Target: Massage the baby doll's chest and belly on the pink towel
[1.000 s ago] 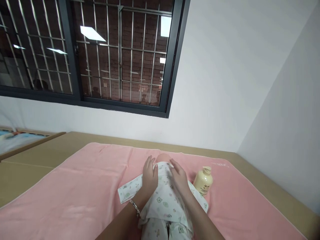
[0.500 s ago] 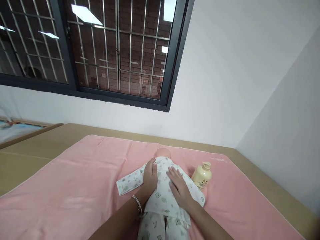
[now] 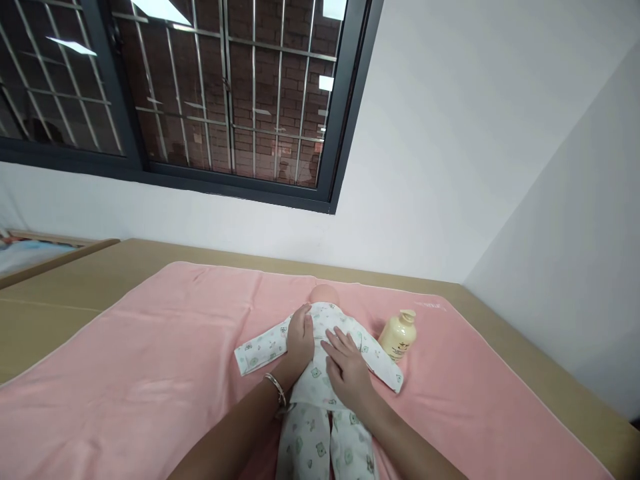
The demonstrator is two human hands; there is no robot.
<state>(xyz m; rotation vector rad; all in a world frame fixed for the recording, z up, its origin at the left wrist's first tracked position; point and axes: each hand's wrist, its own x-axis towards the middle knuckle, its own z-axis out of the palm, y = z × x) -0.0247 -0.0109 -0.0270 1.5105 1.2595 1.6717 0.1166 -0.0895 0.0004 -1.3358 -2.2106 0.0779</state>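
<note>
While both hands were down at torso level, the doll [image 3: 320, 385] lay right between the person's forearms on a pink mat [image 3: 165, 347], its long axis pointing straight away from them: trousers [image 3: 303, 440] closest, bald head [image 3: 324, 294] at the far end. Neither hand had any real gap to cover. The left hand [image 3: 300, 340], wearing a bracelet [image 3: 275, 388] at the wrist, sat along the left side of the chest with its fingers nearly together and the thumb a bit apart; couldn't tell if it had hold of any cloth. The right hand [image 3: 350, 373] was laid flatter, fingers slightly fanned over the right half of the front, not pinching anything visible. As for looks, the doll wore a white set with little green and pinkish prints, sleeves splayed out to both sides, and the smooth top of the head poked past the collar. Face up or face down, no idea. A pale yellow pump bottle [image 3: 399, 335] was just beyond the right-side sleeve.
</note>
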